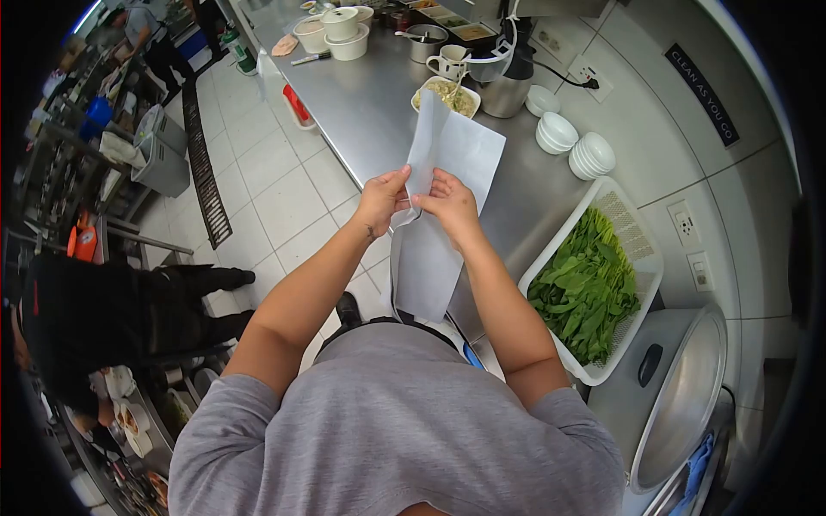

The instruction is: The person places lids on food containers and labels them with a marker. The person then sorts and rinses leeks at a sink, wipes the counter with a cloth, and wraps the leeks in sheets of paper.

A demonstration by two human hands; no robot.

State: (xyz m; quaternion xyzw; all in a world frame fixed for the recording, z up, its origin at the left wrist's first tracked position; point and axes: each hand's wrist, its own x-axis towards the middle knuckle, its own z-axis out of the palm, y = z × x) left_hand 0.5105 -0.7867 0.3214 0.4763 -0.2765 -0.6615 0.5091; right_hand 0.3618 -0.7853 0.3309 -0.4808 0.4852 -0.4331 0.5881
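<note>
A large sheet of white paper (469, 150) is partly folded over and hangs past the steel counter's (379, 112) edge in front of my body. My left hand (385, 199) pinches the paper's folded edge from the left side. On the right, my right hand (450, 206) grips the same sheet with curled fingers, close to my left hand. Just beyond the paper stands a white square bowl (471, 106) of pale shredded food, partly covered by the paper's top corner.
A white basket of leafy greens (585, 284) is at my right, near stacked white bowls (592, 156). Lidded tubs (346, 39), a mug (447, 62) and a metal jug (506, 90) stand farther back. A co-worker in black (95, 305) is at the left.
</note>
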